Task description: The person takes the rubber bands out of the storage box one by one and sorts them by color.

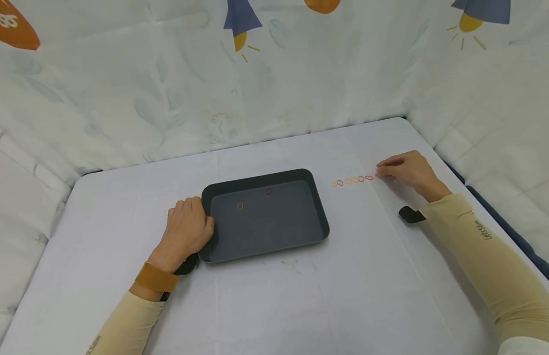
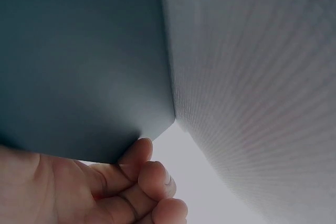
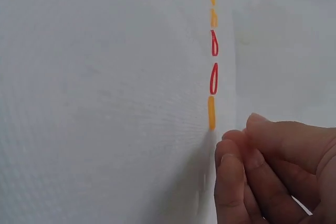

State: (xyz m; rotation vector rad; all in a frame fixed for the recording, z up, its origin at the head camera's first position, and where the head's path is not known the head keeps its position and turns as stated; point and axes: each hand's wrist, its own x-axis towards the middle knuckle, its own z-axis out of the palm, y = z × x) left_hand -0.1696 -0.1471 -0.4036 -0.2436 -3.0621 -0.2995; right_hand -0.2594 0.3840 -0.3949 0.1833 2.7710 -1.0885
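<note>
The left hand (image 1: 185, 231) rests against the left rim of the dark tray (image 1: 301, 173), its fingers (image 2: 152, 174) curled loosely at the tray's corner; whether they actually clamp the rim or merely lean on it cannot be told. The right hand (image 1: 405, 170) sits at the right end of the row of small bands (image 1: 351, 180), fingers (image 3: 233, 166) drawn close together, tips just beside the nearest orange band (image 3: 211, 113). Whether they pinch it or only touch the bench (image 1: 345, 296) next to it is unclear.

Two bands lie inside the tray: an orange one (image 1: 240, 206) and a red one (image 1: 268, 192). The row's colours are faint in the head view, and its far end is cut off in the right wrist view.

The tray sits mid-bench, the row to its right, well apart from the bench's edges, with bare cloth in front.
</note>
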